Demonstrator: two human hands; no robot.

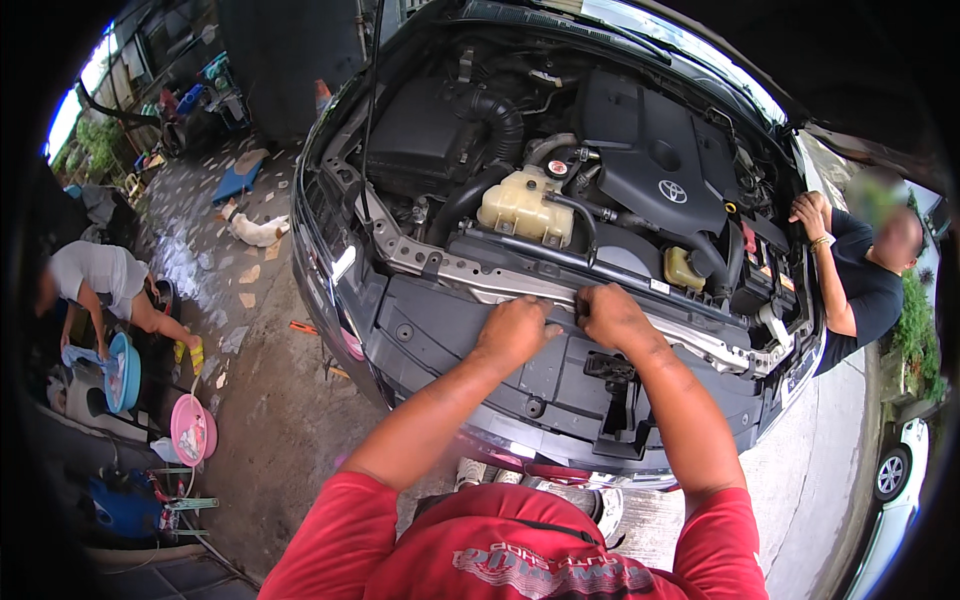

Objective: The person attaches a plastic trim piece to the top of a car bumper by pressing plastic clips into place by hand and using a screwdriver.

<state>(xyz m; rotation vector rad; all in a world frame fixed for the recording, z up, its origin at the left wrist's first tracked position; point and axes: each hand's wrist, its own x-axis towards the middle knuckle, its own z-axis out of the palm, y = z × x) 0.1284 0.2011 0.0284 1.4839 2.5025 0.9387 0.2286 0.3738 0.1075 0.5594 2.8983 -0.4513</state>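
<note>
On the opened car [625, 245], the step in hand looks like close handwork at the front crossbar [455, 275], next calling for careful fingers. A person in black [876, 270] stands rightward; a pale tank [522, 207] behind limits reach. Left hand [518, 328] and right hand [612, 317] curl at the crossbar, any grasp unclear.

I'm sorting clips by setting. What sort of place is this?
Probably a home's yard or driveway, outdoors: there's a car with its engine exposed, a pink basin, and a white dog lying on the ground.
</note>
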